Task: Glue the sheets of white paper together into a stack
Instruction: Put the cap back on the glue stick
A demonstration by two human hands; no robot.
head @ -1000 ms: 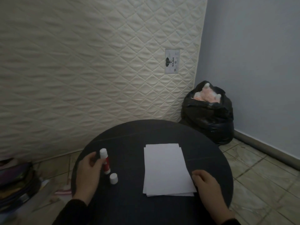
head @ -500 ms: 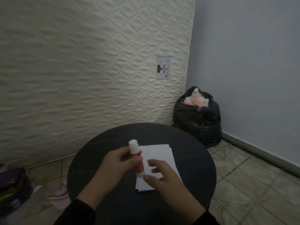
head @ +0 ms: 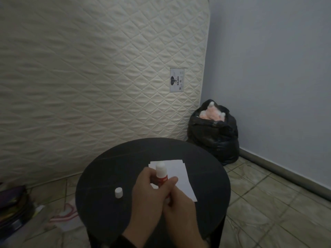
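Observation:
A small stack of white paper sheets [head: 180, 178] lies on a round black table [head: 125, 169], slightly fanned at its far edge. Both hands hold a red and white glue stick [head: 161, 173] upright above the near left part of the paper. My left hand [head: 148, 196] wraps the stick's body. My right hand [head: 179, 208] grips its lower end. The stick's white cap [head: 118, 192] stands alone on the table, left of my hands.
A quilted cream mattress [head: 100, 72] leans against the wall behind the table. A full black rubbish bag [head: 215, 136] sits on the tiled floor in the right corner. Bags and papers [head: 16, 208] lie on the floor at the left.
My left hand lifted the glue stick from the table's left side and carried it over the paper. My right hand left the paper's corner and took the stick's lower end.

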